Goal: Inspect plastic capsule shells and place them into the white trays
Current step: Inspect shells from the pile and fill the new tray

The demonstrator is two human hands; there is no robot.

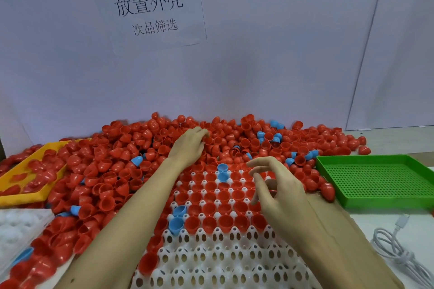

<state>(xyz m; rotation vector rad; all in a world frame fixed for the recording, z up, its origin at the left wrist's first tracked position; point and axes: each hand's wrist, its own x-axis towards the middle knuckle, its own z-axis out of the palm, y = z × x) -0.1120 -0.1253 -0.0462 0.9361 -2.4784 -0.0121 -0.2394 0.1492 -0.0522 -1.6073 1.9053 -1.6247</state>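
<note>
I see the left hand (189, 145) stretched far forward into the heap of red capsule shells (112, 166), palm down, its fingertips curled in among the shells at the back; whether they have hold of one I cannot tell, since the fingers cover that spot. The right hand (274, 185) hovers above the white tray (211, 263), fingers loosely spread and bent, holding nothing I can make out. The tray's far rows hold red shells, open side up, with a few blue shells (222, 172) among them; its near rows are bare. Both forearms cover parts of the tray, and its lower edge is cut off.
</note>
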